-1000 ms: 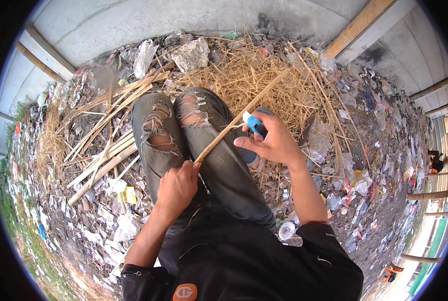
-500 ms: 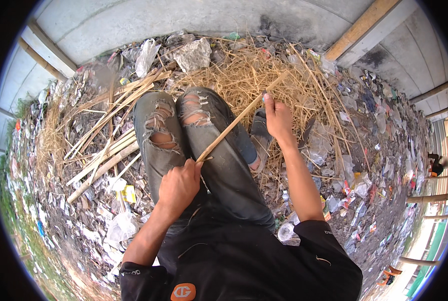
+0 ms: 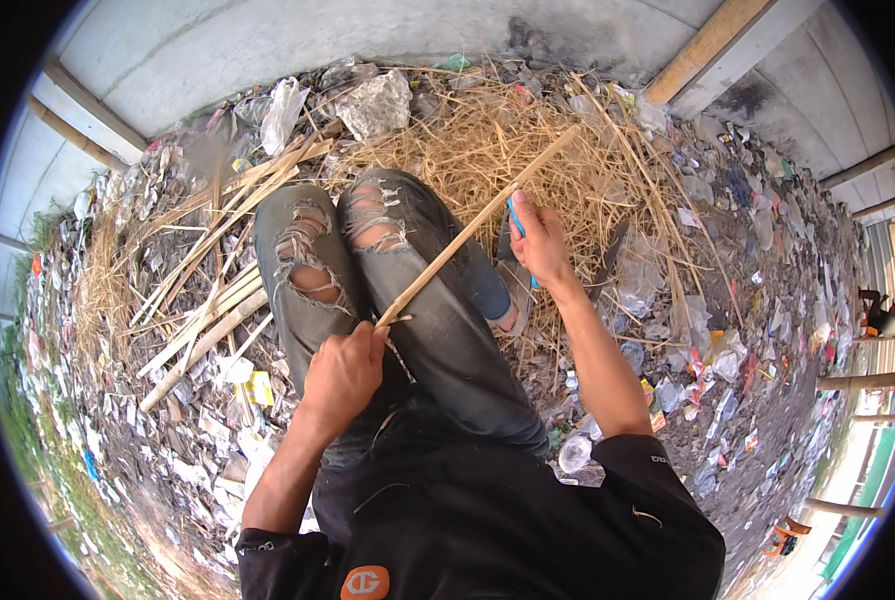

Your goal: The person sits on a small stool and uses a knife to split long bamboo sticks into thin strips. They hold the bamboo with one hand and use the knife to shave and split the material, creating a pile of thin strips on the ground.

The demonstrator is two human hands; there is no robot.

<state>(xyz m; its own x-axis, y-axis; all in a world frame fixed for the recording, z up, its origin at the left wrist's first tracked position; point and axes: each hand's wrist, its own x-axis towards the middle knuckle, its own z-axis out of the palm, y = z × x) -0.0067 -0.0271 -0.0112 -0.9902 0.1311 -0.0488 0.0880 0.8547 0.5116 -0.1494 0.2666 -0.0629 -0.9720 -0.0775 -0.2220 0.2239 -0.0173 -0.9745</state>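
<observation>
My clenched left hand anchors the long tan wooden strip, pointing to one o'clock; my right hand, curled round the slim blue tool, should keep its angle shallow.

The stick slants over the right thigh, its near end at the left hand, its far half beside the right hand. Strips lie left of the legs on the ground; straw spreads ahead, before the wall.
</observation>
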